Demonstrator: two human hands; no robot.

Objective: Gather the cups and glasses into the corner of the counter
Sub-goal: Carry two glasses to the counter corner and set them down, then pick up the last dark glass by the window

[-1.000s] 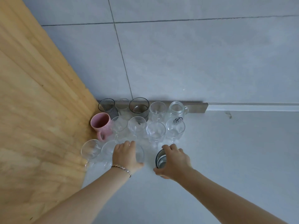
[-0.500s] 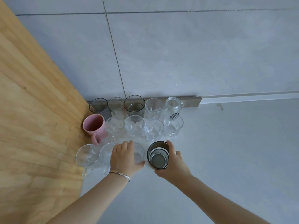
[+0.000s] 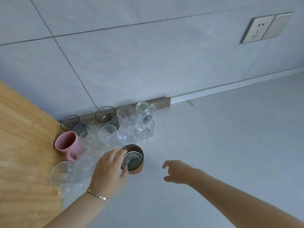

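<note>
The steel cup (image 3: 133, 159) is held by the curled fingers (image 3: 123, 172) of the left hand (image 3: 109, 170), beside the corner glasses (image 3: 126, 135); the right hand (image 3: 176, 171) is spread, empty. Neighbouring glasses (tightly packed) can be knocked over if it is pushed carelessly.

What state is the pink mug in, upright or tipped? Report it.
Upright. The pink mug stands on its base with its open mouth up, handle toward the camera.
</note>
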